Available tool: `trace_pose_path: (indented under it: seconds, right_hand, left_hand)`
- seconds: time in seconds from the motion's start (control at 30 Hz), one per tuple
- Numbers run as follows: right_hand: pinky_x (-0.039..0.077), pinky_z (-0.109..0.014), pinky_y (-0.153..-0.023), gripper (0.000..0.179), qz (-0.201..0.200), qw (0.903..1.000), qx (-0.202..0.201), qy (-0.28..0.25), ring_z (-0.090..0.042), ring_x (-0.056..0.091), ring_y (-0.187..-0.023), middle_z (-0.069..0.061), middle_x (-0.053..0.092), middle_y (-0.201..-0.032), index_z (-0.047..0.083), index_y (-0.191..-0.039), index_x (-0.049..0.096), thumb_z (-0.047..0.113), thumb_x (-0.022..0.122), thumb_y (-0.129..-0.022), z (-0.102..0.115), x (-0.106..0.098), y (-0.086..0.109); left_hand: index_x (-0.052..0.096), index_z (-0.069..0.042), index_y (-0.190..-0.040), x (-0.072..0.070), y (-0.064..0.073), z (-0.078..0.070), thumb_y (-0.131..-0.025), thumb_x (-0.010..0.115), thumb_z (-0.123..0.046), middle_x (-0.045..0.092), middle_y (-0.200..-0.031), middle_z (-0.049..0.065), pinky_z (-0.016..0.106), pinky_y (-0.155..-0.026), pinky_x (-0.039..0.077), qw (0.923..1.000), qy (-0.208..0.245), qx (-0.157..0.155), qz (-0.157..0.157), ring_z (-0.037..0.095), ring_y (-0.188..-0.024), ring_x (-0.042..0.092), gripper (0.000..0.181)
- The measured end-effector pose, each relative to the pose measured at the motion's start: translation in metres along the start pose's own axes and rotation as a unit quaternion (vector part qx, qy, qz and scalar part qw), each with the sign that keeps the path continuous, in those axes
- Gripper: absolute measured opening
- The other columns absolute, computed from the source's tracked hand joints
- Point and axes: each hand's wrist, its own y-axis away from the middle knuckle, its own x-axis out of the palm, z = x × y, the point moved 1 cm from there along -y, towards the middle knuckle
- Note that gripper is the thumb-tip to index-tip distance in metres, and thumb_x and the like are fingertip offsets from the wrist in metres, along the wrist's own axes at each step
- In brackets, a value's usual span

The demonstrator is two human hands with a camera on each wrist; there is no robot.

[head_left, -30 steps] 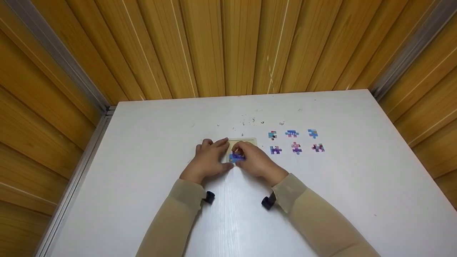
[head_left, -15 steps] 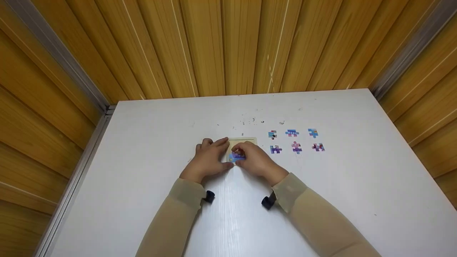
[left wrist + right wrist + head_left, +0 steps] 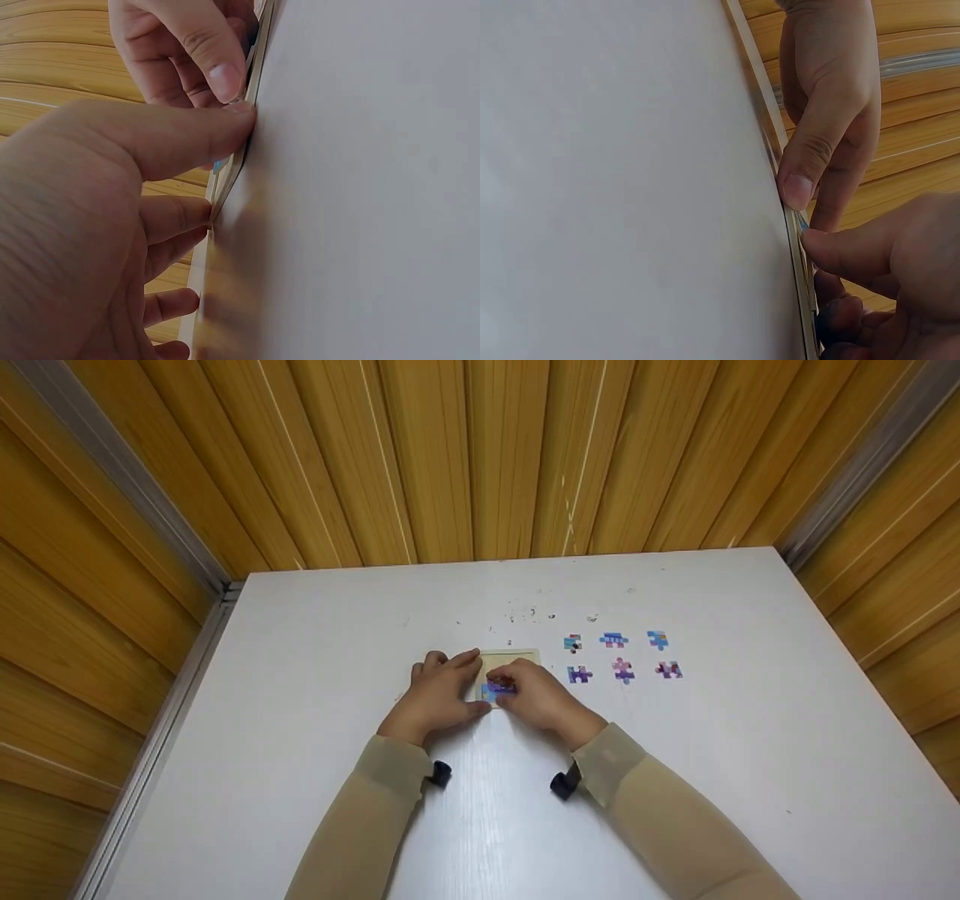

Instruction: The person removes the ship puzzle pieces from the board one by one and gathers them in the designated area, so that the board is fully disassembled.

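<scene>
A small pale wooden puzzle tray [image 3: 510, 652] lies on the white table. Blue and purple puzzle pieces [image 3: 489, 694] sit at its near left corner. My left hand [image 3: 437, 694] holds the tray's left side, its thumb at the near edge and index finger toward the far left corner. Over the tray, my right hand [image 3: 536, 694] has thumb and fingertips bent around a dark purple-red puzzle piece [image 3: 504, 684], partly hidden by the fingers. In the left wrist view, the left thumb [image 3: 202, 135] presses the tray's rim [image 3: 260, 67], close to the right thumb [image 3: 223, 79].
Right of the tray, several loose jigsaw pieces lie in two rows, among them a pink one [image 3: 622, 670] and a blue one [image 3: 658, 640]. Dark marks [image 3: 532, 613] dot the table beyond the tray. Wood-look panels [image 3: 510, 457] rise behind the table [image 3: 337, 622].
The right fingertips have shifted slightly over the tray, and a darker reddish part of the piece now shows between them. The left hand and the loose pieces stay in place.
</scene>
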Motion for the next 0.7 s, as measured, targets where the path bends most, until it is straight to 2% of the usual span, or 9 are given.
trace_pose_path:
  seconds: [0.37, 0.7]
  right_hand:
    - [0.051, -0.056, -0.124, 0.051, 0.010, 0.9999, -0.001, -0.008, -0.039, 0.069, -0.134, -0.021, 0.074, -0.137, 0.001, -0.149, 0.072, -0.005, 0.074, -0.099, -0.0023, -0.0012, 0.0002]
    - [0.052, -0.055, -0.122, 0.048, 0.012, 0.9999, -0.002, -0.007, -0.037, 0.070, -0.133, -0.019, 0.074, -0.138, 0.000, -0.147, 0.072, -0.001, 0.076, -0.099, 0.0002, -0.0037, 0.0006]
  left_hand:
    - [0.047, -0.020, -0.173, 0.0014, -0.0008, -0.0004, -0.101, 0.082, -0.050, 0.037, -0.186, -0.011, 0.057, -0.127, 0.031, 1.0000, 0.003, -0.008, 0.000, 0.035, -0.162, 0.034, 0.086]
    - [0.046, -0.020, -0.174, 0.0000, -0.0016, -0.0004, -0.100, 0.082, -0.050, 0.037, -0.186, -0.011, 0.060, -0.129, 0.030, 1.0000, -0.004, -0.005, 0.001, 0.038, -0.163, 0.034, 0.087]
